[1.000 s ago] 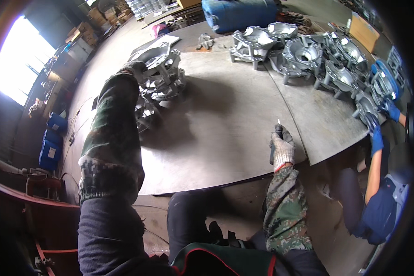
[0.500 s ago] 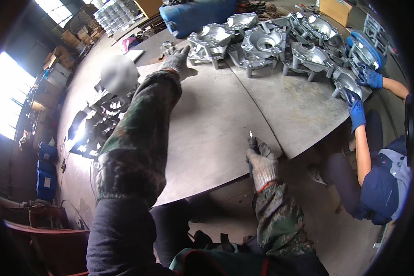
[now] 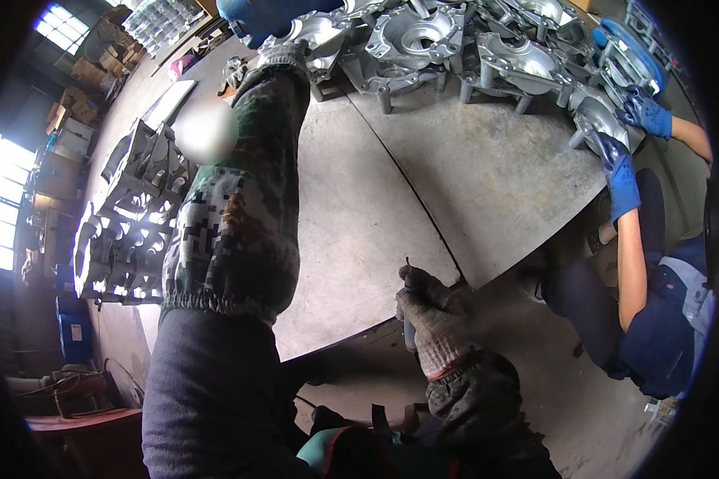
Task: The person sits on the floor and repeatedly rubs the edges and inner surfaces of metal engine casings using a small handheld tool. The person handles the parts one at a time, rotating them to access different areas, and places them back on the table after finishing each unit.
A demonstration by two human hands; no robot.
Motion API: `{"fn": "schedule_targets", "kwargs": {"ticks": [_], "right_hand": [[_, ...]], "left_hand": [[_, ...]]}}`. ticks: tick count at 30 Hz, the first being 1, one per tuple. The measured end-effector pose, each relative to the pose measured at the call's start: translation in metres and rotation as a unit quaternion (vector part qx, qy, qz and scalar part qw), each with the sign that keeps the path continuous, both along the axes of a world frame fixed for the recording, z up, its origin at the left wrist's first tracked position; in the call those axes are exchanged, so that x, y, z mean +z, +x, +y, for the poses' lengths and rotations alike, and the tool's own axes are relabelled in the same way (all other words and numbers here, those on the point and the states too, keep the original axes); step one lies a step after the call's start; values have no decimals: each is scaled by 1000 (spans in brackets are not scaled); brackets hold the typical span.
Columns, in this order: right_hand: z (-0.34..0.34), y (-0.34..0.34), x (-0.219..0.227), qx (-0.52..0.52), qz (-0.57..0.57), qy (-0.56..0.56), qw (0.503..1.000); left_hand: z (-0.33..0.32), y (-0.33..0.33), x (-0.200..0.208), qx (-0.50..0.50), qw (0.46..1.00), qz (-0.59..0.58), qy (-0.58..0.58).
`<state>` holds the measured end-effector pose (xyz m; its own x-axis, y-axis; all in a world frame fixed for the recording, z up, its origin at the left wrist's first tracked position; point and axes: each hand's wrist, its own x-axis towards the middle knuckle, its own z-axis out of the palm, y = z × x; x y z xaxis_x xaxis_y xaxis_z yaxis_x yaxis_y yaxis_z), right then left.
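My left hand [image 3: 281,56], in a pale knitted glove, reaches far over the table to the left edge of the leftmost silver metal casting [image 3: 318,33]. Its fingers are hidden against the part, so I cannot see whether they grip it. Close to the table's front edge, my right hand [image 3: 431,311], in a soiled knitted glove, is closed round a slim hand tool [image 3: 409,335]. A thin metal tip sticks up past the fingers, and a grey-blue end shows below the hand. The tip touches nothing.
More castings [image 3: 417,40] crowd the far side of the metal table [image 3: 359,215]. A seam crosses the tabletop. At right, a co-worker's blue-gloved hands [image 3: 619,172] hold a casting [image 3: 597,120]. Stacked metal parts [image 3: 132,231] stand left; a blue container [image 3: 268,16] lies at the back.
My left hand has reached farther, from beside the leftmost casting onto its edge. My right hand has drawn slightly closer to me with the tool. The whole view has shifted.
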<state>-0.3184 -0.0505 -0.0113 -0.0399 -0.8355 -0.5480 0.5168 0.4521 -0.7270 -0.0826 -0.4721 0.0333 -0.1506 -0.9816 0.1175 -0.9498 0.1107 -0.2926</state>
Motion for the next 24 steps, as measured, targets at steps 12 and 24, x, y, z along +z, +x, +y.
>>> {"fn": "schedule_targets", "kwargs": {"ticks": [12,24], "right_hand": [[-6,-1,13,4,-32,20,999],[-34,14,20,-67,2,-94,993]], "left_hand": [[50,-19,-13,69,943,306,114],[267,-16,98,9,811,583,52]]}}
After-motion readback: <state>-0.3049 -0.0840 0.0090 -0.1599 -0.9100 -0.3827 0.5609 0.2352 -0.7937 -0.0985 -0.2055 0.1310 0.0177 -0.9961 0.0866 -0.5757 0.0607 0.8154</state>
